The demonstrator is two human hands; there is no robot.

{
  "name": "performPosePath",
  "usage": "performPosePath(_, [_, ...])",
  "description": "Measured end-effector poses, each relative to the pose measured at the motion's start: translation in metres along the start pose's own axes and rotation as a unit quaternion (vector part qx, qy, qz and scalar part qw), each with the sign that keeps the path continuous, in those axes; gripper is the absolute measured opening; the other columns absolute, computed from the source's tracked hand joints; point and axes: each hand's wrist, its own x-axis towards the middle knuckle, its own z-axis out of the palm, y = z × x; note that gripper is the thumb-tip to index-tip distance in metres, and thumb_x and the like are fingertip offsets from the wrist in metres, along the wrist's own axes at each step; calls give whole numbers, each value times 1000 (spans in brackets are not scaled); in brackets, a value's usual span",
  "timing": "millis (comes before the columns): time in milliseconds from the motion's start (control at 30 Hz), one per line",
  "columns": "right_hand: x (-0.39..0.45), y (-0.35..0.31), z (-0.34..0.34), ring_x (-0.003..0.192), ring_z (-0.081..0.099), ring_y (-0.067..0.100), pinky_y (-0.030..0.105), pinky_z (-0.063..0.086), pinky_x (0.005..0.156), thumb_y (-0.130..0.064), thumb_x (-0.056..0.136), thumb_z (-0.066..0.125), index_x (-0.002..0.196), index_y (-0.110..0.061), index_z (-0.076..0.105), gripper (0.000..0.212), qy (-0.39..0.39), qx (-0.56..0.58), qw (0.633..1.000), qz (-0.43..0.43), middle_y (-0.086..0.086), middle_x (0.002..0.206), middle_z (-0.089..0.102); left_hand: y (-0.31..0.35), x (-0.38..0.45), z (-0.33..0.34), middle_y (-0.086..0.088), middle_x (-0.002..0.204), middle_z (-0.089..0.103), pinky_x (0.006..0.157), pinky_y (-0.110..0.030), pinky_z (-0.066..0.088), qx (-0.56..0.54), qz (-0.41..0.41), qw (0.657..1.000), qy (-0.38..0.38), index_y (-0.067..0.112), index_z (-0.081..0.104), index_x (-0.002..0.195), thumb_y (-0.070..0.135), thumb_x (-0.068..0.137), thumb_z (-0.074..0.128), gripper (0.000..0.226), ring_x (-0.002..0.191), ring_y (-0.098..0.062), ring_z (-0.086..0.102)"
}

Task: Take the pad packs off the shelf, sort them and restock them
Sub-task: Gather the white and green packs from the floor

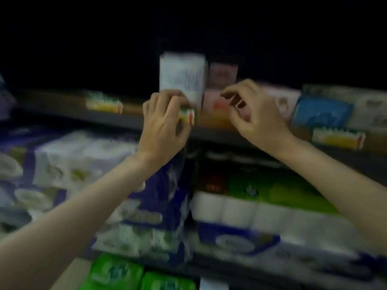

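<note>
White pad pack upright, bottom in left hand grip

White pad pack, pink pack, blue pack, green packs, yellow-and-red price tags.

On the dark shelf, the space left of the upright white pad pack is open and dark. To its right, pink packs and a blue pack crowd the ledge.

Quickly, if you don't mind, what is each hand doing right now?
Left hand: grips the bottom of the white pack on the shelf.
Right hand: fingers loosely curled, holding nothing.
</note>
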Motion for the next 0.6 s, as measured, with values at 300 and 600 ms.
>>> performPosePath(300, [-244, -15, 64, 96, 59, 17, 16, 37, 70, -19, 90, 52, 114, -16, 59, 25, -472, 47, 879, 42, 0, 112, 60, 76, -210, 24, -10, 95, 60, 75, -35, 29, -24, 48, 937, -346, 15, 51, 95, 13, 69, 47, 26, 89, -24, 43])
performPosePath(600, [-400, -21, 152, 143, 14, 25, 38, 25, 112, 5, 93, 35, 150, -10, 10, 64, -663, 29, 733, 147, 6, 158, 3, 113, -374, 49, -3, 156, 18, 109, -39, 26, 40, -42, 682, -729, 13, 29, 145, 13, 91, 48, 57, 139, -22, 27])
